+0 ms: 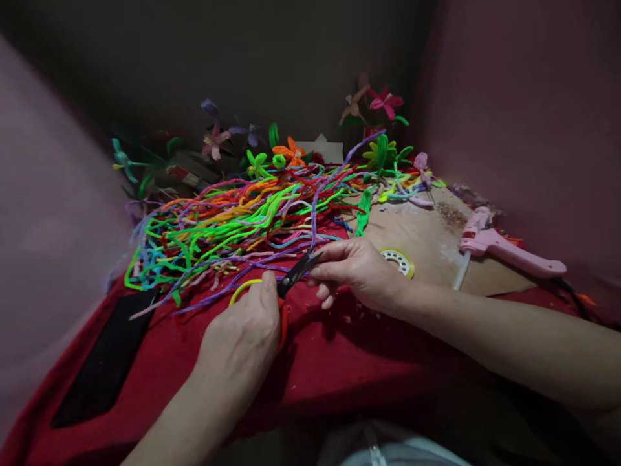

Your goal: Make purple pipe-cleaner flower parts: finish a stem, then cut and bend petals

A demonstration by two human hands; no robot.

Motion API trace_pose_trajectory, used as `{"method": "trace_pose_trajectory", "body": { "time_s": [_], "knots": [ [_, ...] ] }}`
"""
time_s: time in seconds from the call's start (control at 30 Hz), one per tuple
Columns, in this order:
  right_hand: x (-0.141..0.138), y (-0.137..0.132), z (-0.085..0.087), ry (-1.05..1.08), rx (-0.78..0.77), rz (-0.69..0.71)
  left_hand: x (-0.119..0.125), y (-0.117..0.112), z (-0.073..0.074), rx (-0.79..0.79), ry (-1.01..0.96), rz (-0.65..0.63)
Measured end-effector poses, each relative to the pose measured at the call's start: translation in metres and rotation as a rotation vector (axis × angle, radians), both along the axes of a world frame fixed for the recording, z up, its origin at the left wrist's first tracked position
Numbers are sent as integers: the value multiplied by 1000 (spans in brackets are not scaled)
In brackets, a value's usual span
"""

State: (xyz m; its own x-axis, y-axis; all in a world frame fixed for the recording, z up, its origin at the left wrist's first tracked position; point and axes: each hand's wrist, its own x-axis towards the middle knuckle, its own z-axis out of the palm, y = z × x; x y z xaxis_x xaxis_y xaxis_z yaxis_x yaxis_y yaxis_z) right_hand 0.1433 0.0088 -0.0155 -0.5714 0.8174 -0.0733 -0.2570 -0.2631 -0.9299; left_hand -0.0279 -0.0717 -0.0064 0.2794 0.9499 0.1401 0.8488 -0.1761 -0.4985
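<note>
My left hand (pixel 240 333) is closed around the handles of a pair of scissors (pixel 294 274), which have yellow and red-orange loops and black blades. The blades point up and to the right, against the lower end of a purple pipe cleaner (pixel 314 210). With thumb and forefinger pinched, my right hand (pixel 363 270) holds that pipe cleaner near its lower end. Its long stem rises and bends to the upper right. Behind both hands lies a large heap of colourful pipe cleaners (pixel 233 217).
A pink glue gun (pixel 514 252) rests on a brown board (pixel 412 226), near a yellow tape roll (pixel 398 262). A black flat object (pixel 107 359) lies at the left of the red cloth (pixel 334 369). Pipe-cleaner flowers, including an orange flower (pixel 290 153), stand at the back.
</note>
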Motion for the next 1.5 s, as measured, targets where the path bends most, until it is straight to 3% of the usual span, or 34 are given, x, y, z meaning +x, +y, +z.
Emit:
{"method": "trace_pose_trajectory", "body": {
  "time_s": [0.6,0.83,0.97,1.07,1.23,1.37,1.5],
  "knots": [
    [-1,-3,1,-26,40,-36,6,-1,3,-100,4,79],
    [-1,-1,-1,13,-7,-15,4,1,-2,-129,6,26],
    [-1,2,-3,61,-82,-2,-9,3,-5,-110,-111,22],
    [0,6,-3,83,-109,-69,-27,4,-4,-96,-185,34],
    [2,11,-2,116,-50,-202,-49,13,0,-348,-315,-66],
    [1,8,-1,124,-14,-138,-43,26,9,-520,-498,-157],
    [0,5,-2,134,19,-54,-26,42,26,-529,-838,-126]
  ]
}}
